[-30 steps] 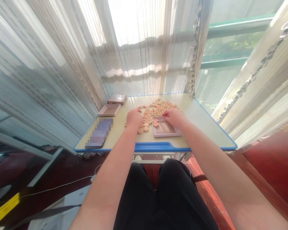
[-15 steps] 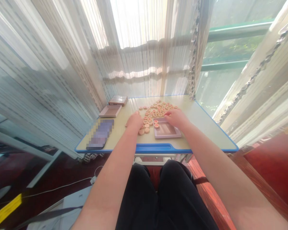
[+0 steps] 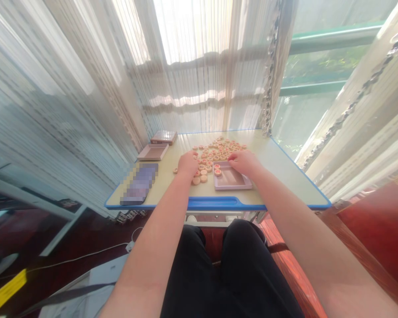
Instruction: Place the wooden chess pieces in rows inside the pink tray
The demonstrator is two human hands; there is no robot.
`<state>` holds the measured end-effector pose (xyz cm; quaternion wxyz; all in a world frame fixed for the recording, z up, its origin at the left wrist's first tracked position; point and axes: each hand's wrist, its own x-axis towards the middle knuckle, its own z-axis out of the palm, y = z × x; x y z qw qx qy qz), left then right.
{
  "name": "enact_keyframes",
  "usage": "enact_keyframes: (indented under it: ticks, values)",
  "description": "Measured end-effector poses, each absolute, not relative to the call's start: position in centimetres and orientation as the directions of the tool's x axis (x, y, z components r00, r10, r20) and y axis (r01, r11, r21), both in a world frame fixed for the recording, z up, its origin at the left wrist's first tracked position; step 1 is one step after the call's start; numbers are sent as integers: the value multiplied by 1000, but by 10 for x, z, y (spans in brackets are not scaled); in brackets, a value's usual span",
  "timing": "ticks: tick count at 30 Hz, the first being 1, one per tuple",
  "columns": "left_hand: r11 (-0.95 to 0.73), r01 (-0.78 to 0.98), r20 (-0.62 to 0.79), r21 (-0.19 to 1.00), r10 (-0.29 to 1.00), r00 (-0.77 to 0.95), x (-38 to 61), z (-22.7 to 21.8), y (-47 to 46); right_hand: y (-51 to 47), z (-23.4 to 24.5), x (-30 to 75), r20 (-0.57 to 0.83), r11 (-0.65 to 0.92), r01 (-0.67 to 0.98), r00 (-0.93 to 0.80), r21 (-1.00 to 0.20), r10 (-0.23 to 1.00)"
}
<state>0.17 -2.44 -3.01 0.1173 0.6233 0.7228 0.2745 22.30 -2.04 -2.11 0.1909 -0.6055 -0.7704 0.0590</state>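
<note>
Two hands sit half-closed, left by xiangqi pieces, right on a tray.

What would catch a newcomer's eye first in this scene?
Round wooden chess pieces lie heaped in the middle of a desk. The right hand is at the rim of a shallow pink tray holding two pieces, and the left hand is beside the heap. Bright sheer curtains rise behind.

Domestic room, probably home, beside window: sheer curtains across upper frame; green railing, foliage outside, upper right; blue-edged study-desk surface, centre; white power cable over dark floor, lower left.
</note>
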Motion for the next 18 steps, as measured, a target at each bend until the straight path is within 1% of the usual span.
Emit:
enact_keyframes:
  ticks: [6, 9, 11, 13, 16, 17, 18]
  values:
    - [80, 843, 154, 532, 970, -189, 2, -32, -24, -23, -19, 223, 211, 256, 912, -194, -321, 958]
    - [56, 850, 186, 524, 966, -178, 2, -32, -22, -25, -18, 223, 209, 258, 905, -195, -338, 958]
    - [45, 853, 206, 520, 963, -176, 3, -32, -22, -25, -18, 223, 232, 247, 903, -172, -351, 957]
    - [42, 857, 205, 513, 964, -170, 5, -31, -23, -21, -18, 223, 285, 255, 895, -154, -365, 946]
    - [-5, 879, 190, 476, 977, -98, 8, -29, -25, -4, -14, 222, 372, 309, 875, -165, -373, 914]
    - [-38, 892, 193, 451, 980, -56, 9, -29, -25, 3, -12, 220, 379, 323, 873, -177, -366, 908]
    - [-54, 899, 208, 434, 977, -41, 10, -29, -26, 12, -9, 219, 330, 311, 884, -195, -350, 924]
